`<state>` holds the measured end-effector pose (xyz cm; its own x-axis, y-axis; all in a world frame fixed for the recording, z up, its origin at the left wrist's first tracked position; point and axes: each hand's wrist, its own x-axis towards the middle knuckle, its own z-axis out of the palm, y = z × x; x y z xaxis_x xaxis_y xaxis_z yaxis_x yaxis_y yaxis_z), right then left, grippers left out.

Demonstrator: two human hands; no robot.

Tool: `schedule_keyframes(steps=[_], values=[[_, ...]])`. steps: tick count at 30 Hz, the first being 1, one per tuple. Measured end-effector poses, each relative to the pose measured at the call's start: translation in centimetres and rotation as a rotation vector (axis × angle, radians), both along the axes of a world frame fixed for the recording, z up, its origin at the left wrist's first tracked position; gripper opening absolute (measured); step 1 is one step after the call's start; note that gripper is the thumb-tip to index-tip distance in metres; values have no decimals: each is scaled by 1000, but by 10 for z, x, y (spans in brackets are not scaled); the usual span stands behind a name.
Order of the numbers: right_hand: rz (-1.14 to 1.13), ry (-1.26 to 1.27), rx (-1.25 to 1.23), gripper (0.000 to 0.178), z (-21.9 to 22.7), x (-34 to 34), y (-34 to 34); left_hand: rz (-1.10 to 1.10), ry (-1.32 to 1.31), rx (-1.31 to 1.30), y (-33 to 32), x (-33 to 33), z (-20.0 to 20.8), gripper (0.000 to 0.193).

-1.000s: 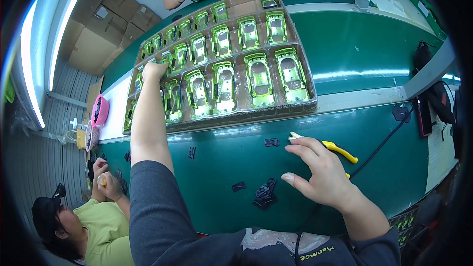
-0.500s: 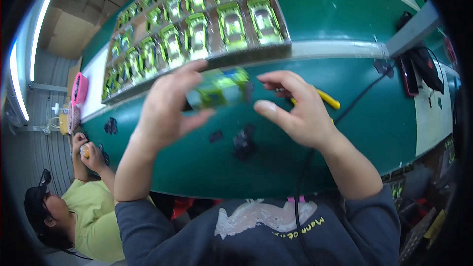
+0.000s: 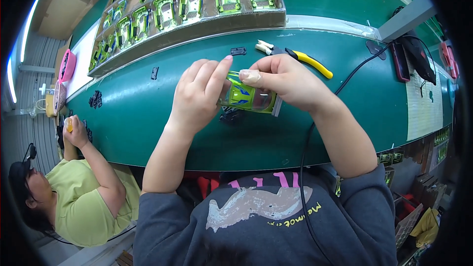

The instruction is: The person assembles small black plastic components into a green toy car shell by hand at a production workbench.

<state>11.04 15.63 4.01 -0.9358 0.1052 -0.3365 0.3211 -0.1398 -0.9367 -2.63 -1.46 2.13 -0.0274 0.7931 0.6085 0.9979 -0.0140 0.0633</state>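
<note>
A bright green toy car body shell (image 3: pixel 240 94) with blue markings and see-through windows is held between my two hands above the green table. My left hand (image 3: pixel 196 93) is closed around its left end, the fingers lying over the far side. At the shell's upper right edge, my right hand (image 3: pixel 298 83) pinches it; the thumb tip looks wrapped in something pale. Beneath the shell lie small black plastic parts (image 3: pixel 230 116), partly hidden. Beyond my hands sit another black part (image 3: pixel 238 50) and yellow-and-black-handled pliers (image 3: pixel 315 64) with cream-coloured ends.
A cardboard tray (image 3: pixel 197 28) with several green car shells stands at the far left. Further black parts (image 3: pixel 95 99) lie on the left. A black cable (image 3: pixel 340 91) crosses the table at right, near a phone (image 3: pixel 400 61). A co-worker (image 3: pixel 88 187) sits at left.
My right hand, apart from the shell and open before, now grips it. The shell has come nearer and right in my left hand. The whole view has shifted, uncovering the pliers.
</note>
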Motion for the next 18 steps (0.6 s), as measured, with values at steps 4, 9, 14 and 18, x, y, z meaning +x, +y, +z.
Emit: schedule_keyframes(steps=[4,9,14,18], values=[[92,13,201,33,7,0,14,-26,-27,-43,-5,3,-6,51],[380,93,658,27,28,-2,12,-98,-95,-111,-9,16,-11,55],[611,274,1232,10,26,6,-11,-157,-169,-167,-13,22,-11,62],[695,427,1389,8,34,4,-3,-314,-396,-166,-15,18,-8,83]])
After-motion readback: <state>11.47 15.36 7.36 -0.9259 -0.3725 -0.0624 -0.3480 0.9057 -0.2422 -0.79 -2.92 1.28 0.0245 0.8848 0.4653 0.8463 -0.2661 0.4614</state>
